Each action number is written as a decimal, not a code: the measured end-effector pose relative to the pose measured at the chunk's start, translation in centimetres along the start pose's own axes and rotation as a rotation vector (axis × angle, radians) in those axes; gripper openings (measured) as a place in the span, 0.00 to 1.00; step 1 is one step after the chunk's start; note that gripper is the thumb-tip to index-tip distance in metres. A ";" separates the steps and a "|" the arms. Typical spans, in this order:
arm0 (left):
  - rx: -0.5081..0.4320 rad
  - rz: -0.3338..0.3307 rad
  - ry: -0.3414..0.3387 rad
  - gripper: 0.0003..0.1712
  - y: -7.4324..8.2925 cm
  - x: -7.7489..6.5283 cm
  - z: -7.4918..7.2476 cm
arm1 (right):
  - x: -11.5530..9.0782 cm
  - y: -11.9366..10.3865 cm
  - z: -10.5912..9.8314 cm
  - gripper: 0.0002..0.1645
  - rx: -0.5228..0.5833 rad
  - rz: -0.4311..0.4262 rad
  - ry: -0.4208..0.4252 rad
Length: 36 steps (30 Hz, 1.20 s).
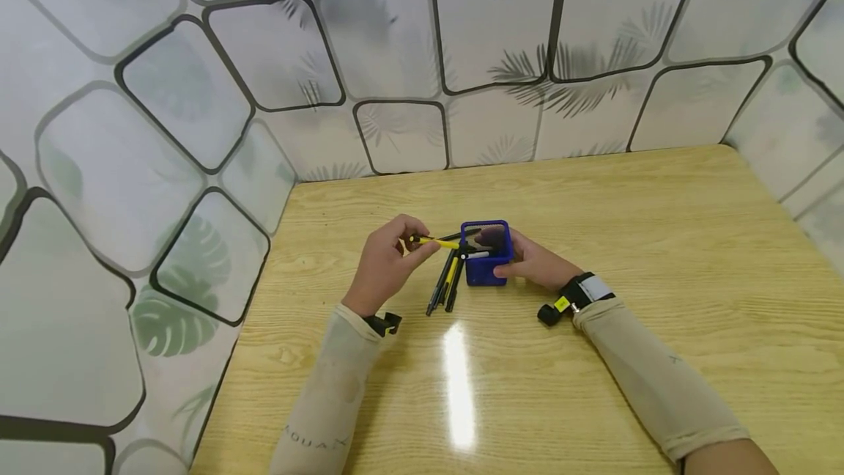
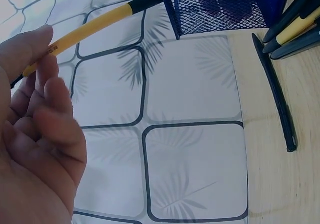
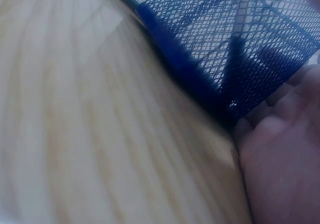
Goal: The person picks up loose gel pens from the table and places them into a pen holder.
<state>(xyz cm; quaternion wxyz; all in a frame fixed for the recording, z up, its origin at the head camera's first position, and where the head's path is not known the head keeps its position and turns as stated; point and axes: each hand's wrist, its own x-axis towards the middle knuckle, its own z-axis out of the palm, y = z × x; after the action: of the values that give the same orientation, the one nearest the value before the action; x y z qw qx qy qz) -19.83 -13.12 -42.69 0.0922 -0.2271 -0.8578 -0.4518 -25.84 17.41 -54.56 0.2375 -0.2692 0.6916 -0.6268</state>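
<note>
My left hand [image 1: 389,259] pinches a yellow pen [image 2: 90,28] near one end between thumb and forefinger. The pen's black end points right and reaches the mouth of a blue mesh pen holder [image 1: 486,271]. My right hand [image 1: 537,262] grips this holder from its right side, with the thumb across the front. In the right wrist view the holder's mesh wall [image 3: 200,49] lets dark, pen-like shapes inside show through. Just left of the holder, several black and yellow pens [image 1: 445,288] lie on the table, fanned out side by side.
The wood-grain table [image 1: 659,240] runs out to the right. Patterned white panels [image 1: 402,42] with dark lines and leaf prints stand along its back and sides. A bright reflection lies on the tabletop in front of the pens.
</note>
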 end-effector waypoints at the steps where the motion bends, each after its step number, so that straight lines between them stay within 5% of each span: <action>1: -0.022 -0.002 -0.003 0.14 0.0 0.0 0.0 | 0.0 0.0 0.0 0.46 0.002 0.002 0.000; 6: -0.057 -0.015 -0.015 0.26 0.1 0.0 -0.3 | -0.1 -0.1 0.0 0.47 0.027 0.034 0.005; 11: 0.033 -0.057 -0.004 0.23 -1.8 0.6 0.2 | 0.0 0.0 -0.2 0.48 0.051 0.031 0.002; 14: 0.064 -0.169 -0.052 0.28 -4.3 0.9 1.1 | 0.1 0.1 -0.2 0.46 0.050 0.000 -0.005; 20: 0.172 -0.397 -0.260 0.43 -8.5 0.5 2.8 | 0.0 0.0 0.0 0.45 0.062 0.002 -0.013; 24: 0.233 -0.449 -0.284 0.37 -8.8 0.3 3.2 | 0.0 -0.1 0.2 0.46 0.074 0.000 -0.017; 31: 0.278 -0.505 -0.267 0.11 -8.5 0.3 3.5 | 0.0 0.0 0.2 0.47 0.064 -0.010 -0.020; 36: 0.296 -0.505 -0.275 0.09 -8.6 0.5 3.7 | -0.1 -0.1 0.2 0.48 0.068 0.002 -0.011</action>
<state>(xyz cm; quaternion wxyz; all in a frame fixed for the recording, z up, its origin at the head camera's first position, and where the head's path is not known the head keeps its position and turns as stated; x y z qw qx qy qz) -24.15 -14.17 -50.94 -0.1075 -0.0503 -0.9479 -0.2957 -25.64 17.36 -54.49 0.2511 -0.2638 0.6688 -0.6481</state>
